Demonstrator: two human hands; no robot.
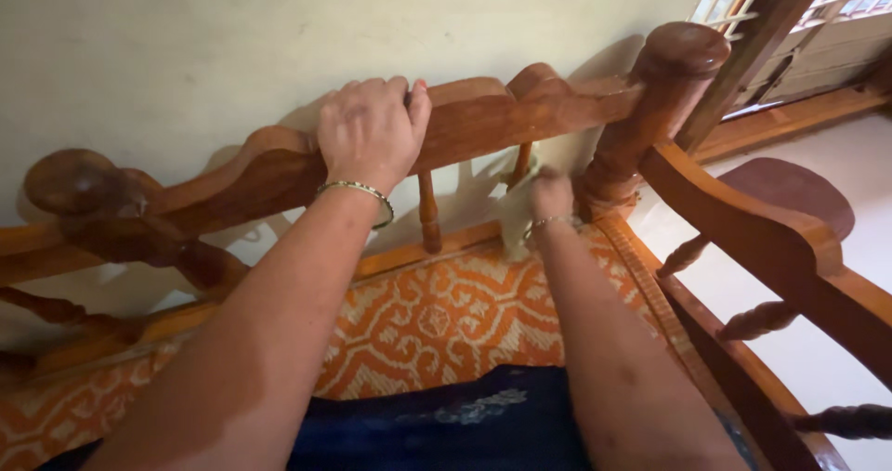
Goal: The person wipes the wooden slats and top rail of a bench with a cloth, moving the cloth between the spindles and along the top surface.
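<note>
Across the middle of the frame runs a carved wooden rail point(483, 109), the top of a bench back, and the left hand point(372, 132) is clenched over it, fingers curled across the upper edge. At centre right the right hand point(552, 195) presses a pale cloth point(517, 213) against the foot of the turned corner post point(650, 109), just beside a slim spindle point(428, 213); its grip is closed on the cloth. Judging from this, wiping the woodwork is the step in hand, with the left hand bracing. Working on would call for sliding the cloth along the lower rail and round the spindles while keeping that brace. The wood looks glossy, reddish brown, with scalloped carving. Below it, an orange patterned seat mat point(437, 322) fills the lower centre, and an armrest point(753, 229) slants down the right side.
</note>
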